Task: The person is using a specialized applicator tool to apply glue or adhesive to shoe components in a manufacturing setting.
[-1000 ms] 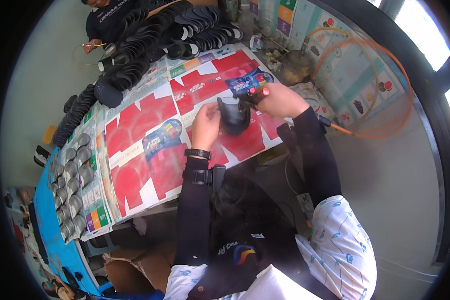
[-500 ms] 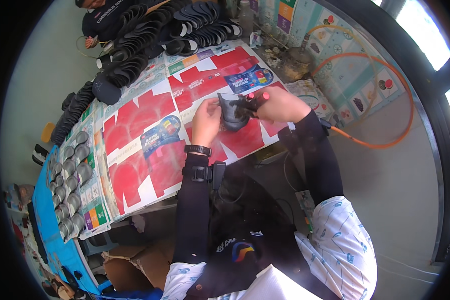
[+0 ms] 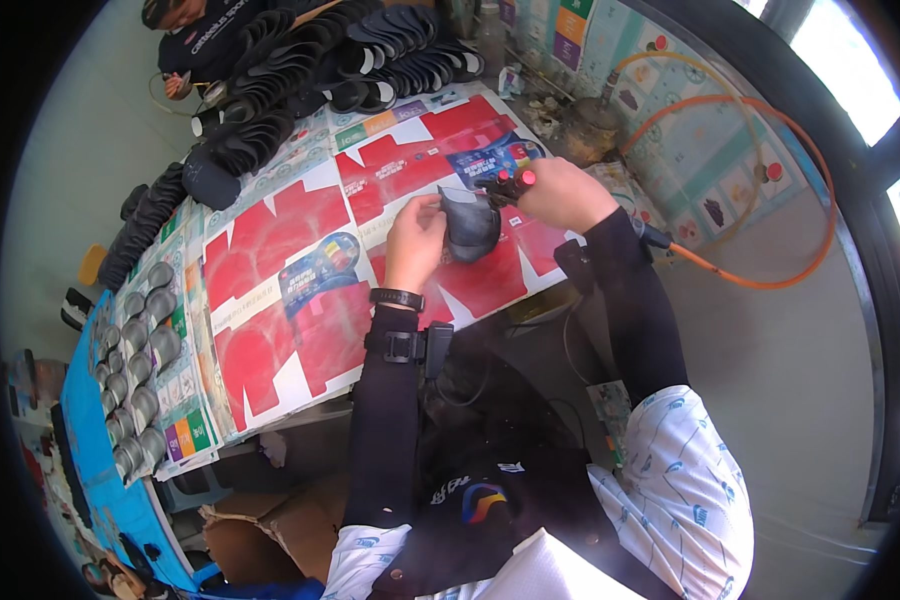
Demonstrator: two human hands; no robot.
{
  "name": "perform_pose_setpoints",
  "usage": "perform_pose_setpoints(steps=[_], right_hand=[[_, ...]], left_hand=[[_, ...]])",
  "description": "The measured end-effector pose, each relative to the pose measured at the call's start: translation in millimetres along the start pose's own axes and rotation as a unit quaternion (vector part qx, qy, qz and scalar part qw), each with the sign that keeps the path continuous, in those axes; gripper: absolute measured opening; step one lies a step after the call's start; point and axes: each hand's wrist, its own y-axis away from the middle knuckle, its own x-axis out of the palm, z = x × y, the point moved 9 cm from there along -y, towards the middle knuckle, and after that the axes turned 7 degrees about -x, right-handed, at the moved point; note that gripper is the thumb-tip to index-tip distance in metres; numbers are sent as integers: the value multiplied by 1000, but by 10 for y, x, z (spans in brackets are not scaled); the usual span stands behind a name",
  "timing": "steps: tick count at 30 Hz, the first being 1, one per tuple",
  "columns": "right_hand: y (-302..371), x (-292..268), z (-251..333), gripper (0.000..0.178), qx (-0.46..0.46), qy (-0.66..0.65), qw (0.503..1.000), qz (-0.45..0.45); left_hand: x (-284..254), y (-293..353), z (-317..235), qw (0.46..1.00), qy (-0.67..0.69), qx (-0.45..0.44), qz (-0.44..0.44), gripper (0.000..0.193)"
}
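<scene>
My left hand (image 3: 416, 245) grips the left side of a dark grey, cupped shoe part (image 3: 470, 228) and holds it up over the table's near edge. Its fingertips are pinched on the rim. In my right hand (image 3: 570, 195) is a spray gun (image 3: 510, 188) with red knobs; its nozzle points left at the upper right edge of the shoe part, close to it. An orange hose (image 3: 705, 262) runs from the gun behind my right wrist. Fine mist seems to hang around my hands.
Red-and-white printed sheets (image 3: 270, 260) cover the table. Rows of black shoe parts (image 3: 260, 110) are stacked at the back left, and several grey cupped parts (image 3: 142, 370) stand at the left. A stained metal pot (image 3: 588, 130) sits at the back right. Another person (image 3: 195, 50) is at the far left.
The spray gun has drawn slightly to the right, off the front of the shoe part, and more of that part shows. My left hand stays nearly still.
</scene>
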Motion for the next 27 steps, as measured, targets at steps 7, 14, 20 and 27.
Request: perform_pose_setpoints(steps=[7,14,20,27], right_hand=[[239,200,18,19,119,-97,975,162],[-77,198,-96,20,131,-241,959,65],[-162,343,-171,18,150,-304,939,54],[-152,320,-192,19,128,-342,928,72]], left_hand=[[-81,-59,14,997,-67,8,-34,32],[-165,-156,209,994,-74,-65,-46,30],[-146,-140,263,996,-9,-85,0,32],[-548,28,187,995,51,-85,-10,37]])
